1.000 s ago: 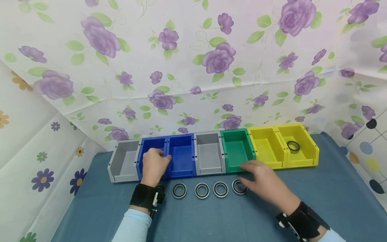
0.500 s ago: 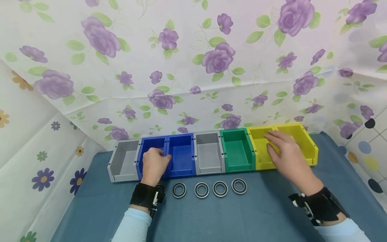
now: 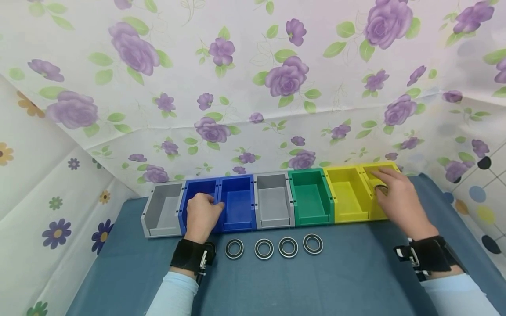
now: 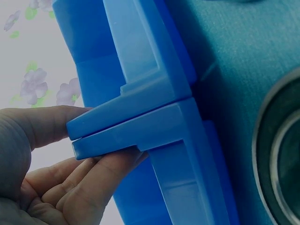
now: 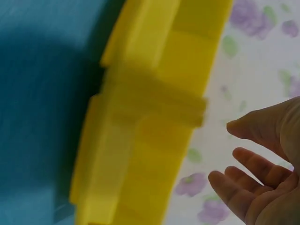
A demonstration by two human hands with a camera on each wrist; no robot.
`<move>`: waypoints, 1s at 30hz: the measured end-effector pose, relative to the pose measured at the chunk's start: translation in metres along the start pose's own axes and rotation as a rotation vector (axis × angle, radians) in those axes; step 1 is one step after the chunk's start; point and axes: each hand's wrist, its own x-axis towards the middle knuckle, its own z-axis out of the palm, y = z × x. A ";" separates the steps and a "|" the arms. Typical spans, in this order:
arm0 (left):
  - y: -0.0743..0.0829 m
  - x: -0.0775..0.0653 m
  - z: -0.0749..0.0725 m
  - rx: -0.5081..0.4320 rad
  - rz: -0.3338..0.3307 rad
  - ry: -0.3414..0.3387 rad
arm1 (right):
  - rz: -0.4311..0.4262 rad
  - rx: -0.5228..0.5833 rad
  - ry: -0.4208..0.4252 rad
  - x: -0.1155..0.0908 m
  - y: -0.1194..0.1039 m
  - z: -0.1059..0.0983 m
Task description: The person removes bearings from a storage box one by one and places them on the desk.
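My left hand [image 3: 202, 216] pinches the two adjoining side walls of the blue bins; the left wrist view has the thumb on one blue bin [image 4: 140, 42] and curled fingers under the other bin's wall [image 4: 126, 136]. My right hand [image 3: 404, 202] hovers over the rightmost yellow bin [image 3: 377, 213], thumb and fingers apart, holding nothing. Inside that bin a ball bearing [image 3: 381, 189] shows partly behind the thumb. In the right wrist view the open right hand [image 5: 262, 168] is beside the blurred yellow bin walls [image 5: 154, 101], not touching them.
Several ball bearings [image 3: 264, 256] lie in a row on the blue cloth [image 3: 276, 285] before the bins. A grey bin [image 3: 163, 215] ends the row at left; another grey bin [image 3: 273, 206], a green bin [image 3: 310, 197] and a second yellow bin [image 3: 348, 195] follow. A flowered sheet [image 3: 245, 101] hangs behind.
My right hand has moved right, from beside the rightmost bearing on the cloth, past the left yellow bin, to over the rightmost yellow bin. The left hand keeps its grip on the blue bins.
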 end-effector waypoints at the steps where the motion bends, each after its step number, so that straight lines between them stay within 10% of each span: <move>1: 0.000 0.000 0.000 0.001 0.000 0.001 | 0.005 -0.003 -0.004 0.000 0.004 0.001; 30: -0.001 0.000 0.000 0.016 0.010 0.004 | 0.113 -0.036 -0.465 0.008 0.058 0.029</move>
